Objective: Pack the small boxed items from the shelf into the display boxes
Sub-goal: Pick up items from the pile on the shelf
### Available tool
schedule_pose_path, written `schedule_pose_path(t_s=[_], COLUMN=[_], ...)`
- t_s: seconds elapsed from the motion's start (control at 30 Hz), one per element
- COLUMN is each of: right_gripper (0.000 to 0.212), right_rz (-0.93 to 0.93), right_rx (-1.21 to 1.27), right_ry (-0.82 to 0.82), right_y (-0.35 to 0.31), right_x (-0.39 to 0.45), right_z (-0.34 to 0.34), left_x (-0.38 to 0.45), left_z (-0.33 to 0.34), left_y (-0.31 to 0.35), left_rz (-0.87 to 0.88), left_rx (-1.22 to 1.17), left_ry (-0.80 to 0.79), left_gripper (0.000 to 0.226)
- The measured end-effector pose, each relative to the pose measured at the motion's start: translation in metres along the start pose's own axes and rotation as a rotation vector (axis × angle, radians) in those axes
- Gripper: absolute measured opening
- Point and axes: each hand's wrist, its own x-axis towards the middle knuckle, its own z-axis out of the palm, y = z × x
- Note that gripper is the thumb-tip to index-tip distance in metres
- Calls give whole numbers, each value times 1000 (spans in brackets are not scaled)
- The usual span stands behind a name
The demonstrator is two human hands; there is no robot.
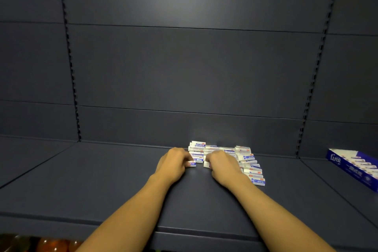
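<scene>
dark grey metal runs across the whole head view: a shelf with a slotted back panel behind it. near the back, a pile of small white and blue boxes lies heaped, some stacked flat, others fanned out in a row toward the right front. both hands reach in over the shelf, likely because the pile sits so deep.

left hand has its fingers curled round one small box at the pile's near edge, gripping it. right hand is curled too, pinching a white box end that pokes out by its fingertips. the two hands sit just beside each other, which looks like gathering a few at once rather than one at a time.

far right, a blue display box lies tilted at the frame edge, well apart from the pile, already holding a row of boxes. i judge the picked ones are bound there next.

orange shapes show below the shelf lip, too blurred to name.
</scene>
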Motion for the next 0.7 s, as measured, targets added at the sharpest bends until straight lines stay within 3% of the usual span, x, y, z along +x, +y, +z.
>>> schedule_pose_path(t_s=[0.33,0.7], right_gripper=[24,19], right_rz=[124,262], right_rx=[81,241], right_ry=[31,108], right_y=[2,22], right_x=[-16,-58], right_z=[-44,-87], left_x=[3,19], left_z=[-49,-53], left_y=[9,65], left_rz=[119,278], left_rx=[238,136], left_ry=[-129,-153], left_gripper=[28,25])
